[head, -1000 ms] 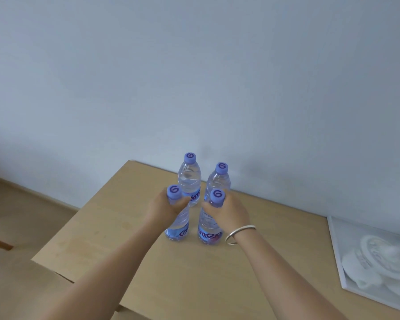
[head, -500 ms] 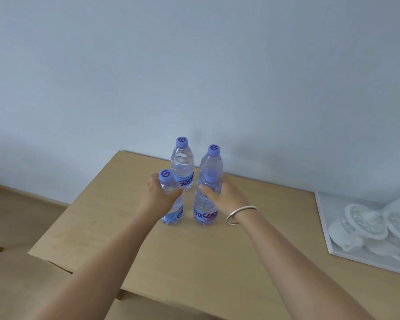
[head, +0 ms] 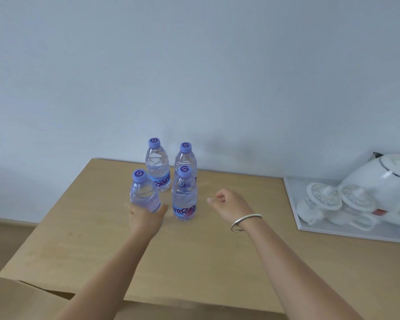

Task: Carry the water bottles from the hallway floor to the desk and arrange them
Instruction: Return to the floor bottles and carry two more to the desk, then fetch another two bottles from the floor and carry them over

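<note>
Nearest me, my left hand (head: 145, 218) has the front-left bottle (head: 144, 192) by its lower body, fingers wrapped round the base, and the bottle leans, cap tipped towards me and to the left, its long axis off vertical; I judge I'm nudging it into line with the others. My right hand (head: 229, 202) hangs just beside the front-right bottle (head: 184, 195), apart from it, fingers loosely curled on nothing, bangle (head: 245, 222) on the wrist. That bottle stands upright on the desk (head: 217, 262), cap up, label facing me, so it looks placed. Behind it, the two back bottles, back-left (head: 157, 164) and back-right (head: 185, 155), stand upright near the wall, long axes vertical, caps up. Together they make a tight square, which I take as the arrangement wanted. Off to the right, a white tray (head: 296, 211) holds upturned cups (head: 323, 202) and a kettle (head: 379, 181), well apart from the bottles
</note>
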A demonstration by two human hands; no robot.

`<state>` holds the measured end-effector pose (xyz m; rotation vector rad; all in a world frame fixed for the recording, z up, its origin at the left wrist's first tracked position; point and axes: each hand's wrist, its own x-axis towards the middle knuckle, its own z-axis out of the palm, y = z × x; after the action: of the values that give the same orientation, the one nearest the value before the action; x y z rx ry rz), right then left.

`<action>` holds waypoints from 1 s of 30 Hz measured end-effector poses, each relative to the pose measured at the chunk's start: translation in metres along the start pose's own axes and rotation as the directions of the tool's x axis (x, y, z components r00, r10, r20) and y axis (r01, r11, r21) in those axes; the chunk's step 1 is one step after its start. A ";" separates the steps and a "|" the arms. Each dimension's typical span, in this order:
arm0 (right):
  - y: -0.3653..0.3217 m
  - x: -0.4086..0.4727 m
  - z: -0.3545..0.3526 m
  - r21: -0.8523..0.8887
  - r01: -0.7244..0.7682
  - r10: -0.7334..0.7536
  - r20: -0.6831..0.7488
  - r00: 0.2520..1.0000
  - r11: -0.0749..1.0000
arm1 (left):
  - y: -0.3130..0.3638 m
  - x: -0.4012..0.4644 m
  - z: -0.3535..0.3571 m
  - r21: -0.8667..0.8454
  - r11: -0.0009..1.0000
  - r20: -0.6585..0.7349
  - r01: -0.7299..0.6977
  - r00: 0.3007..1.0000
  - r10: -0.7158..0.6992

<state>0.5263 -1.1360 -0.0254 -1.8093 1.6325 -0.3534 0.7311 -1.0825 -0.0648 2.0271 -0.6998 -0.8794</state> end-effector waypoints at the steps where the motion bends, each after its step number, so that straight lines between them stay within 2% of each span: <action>1: 0.006 -0.007 -0.005 0.007 -0.010 0.010 -0.015 1.000 1.000 | 0.000 -0.009 0.007 0.025 0.999 0.024 0.029 0.999 -0.030; 4: 0.030 -0.036 -0.026 0.044 -0.069 0.071 -0.063 0.995 0.997 | 0.001 -0.039 0.031 0.177 0.984 0.175 0.035 0.982 -0.066; 7: 0.065 -0.077 -0.049 0.109 -0.140 0.153 -0.128 0.980 0.984 | 0.010 -0.079 0.065 0.286 0.949 0.429 -0.131 0.903 -0.005; 10: 0.108 -0.130 -0.070 0.151 -0.234 0.260 -0.188 0.947 0.961 | 0.020 -0.132 0.104 0.343 0.878 0.576 -0.335 0.813 0.086; 13: 0.155 -0.194 -0.086 0.203 -0.329 0.373 -0.243 0.895 0.922 | 0.022 -0.195 0.138 0.371 0.785 0.718 -0.496 0.689 0.096; 17: 0.218 -0.289 -0.101 0.282 -0.460 0.532 -0.287 0.797 0.842 | 0.015 -0.284 0.182 0.300 0.672 0.869 -0.676 0.485 0.100; 21: 0.271 -0.377 -0.109 0.362 -0.547 0.653 -0.333 0.680 0.755 | 0.015 -0.373 0.225 0.177 0.552 0.945 -0.815 0.297 0.136; 30: 0.341 -0.526 -0.118 0.531 -0.615 0.812 -0.417 0.410 0.583 | 0.002 -0.529 0.302 -0.085 0.395 0.991 -0.915 -0.038 0.125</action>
<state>0.0949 -0.6665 -0.0330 -0.5730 2.4900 -0.7965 0.1756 -0.8374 -0.0173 0.9707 -2.7846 -1.3094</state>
